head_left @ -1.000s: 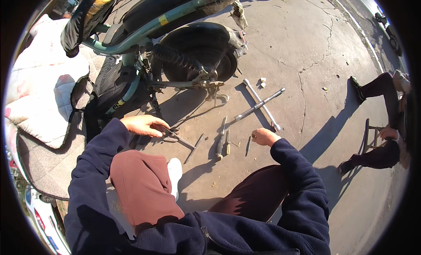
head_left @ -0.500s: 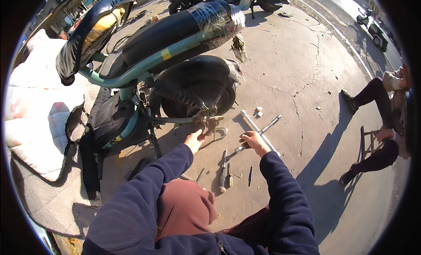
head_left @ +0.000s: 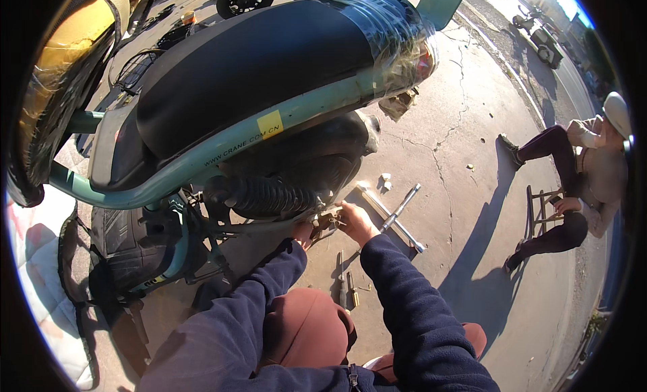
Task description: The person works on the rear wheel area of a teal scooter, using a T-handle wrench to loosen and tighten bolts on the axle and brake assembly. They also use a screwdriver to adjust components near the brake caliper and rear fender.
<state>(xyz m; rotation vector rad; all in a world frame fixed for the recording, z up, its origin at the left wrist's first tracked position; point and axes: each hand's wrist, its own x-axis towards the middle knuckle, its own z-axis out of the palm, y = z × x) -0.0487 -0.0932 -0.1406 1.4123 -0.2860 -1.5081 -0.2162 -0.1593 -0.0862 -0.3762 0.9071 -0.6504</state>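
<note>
I am bent toward the rear hub bracket (head_left: pixel 327 219) of a pale green two-wheeler (head_left: pixel 246 139). My right hand (head_left: pixel 357 221) has curled fingers at the bracket, gripping a small part I cannot make out. My left hand (head_left: pixel 303 233) is just left of it, low against the bracket, its fingers mostly hidden. Above them are the black coil shock (head_left: pixel 263 198) and rear tyre (head_left: pixel 337 163). On the pavement right of my hands lies a cross wrench (head_left: pixel 391 220); nearer my knees lie a long screwdriver (head_left: pixel 342 291) and a shorter yellow-handled tool (head_left: pixel 353 291).
Another person (head_left: pixel 566 159) sits on a low stool (head_left: pixel 538 210) at the right, holding a dark object. A quilted cover (head_left: pixel 40 270) hangs at the far left. Scooters (head_left: pixel 539 41) stand toward the road and at the back (head_left: pixel 242 0). Small white bits (head_left: pixel 386 182) lie beyond the wrench.
I have leaned closer to the bike. Both hands have moved from over the tools to the rear hub bracket, my left hand now partly hidden, my right gripping there.
</note>
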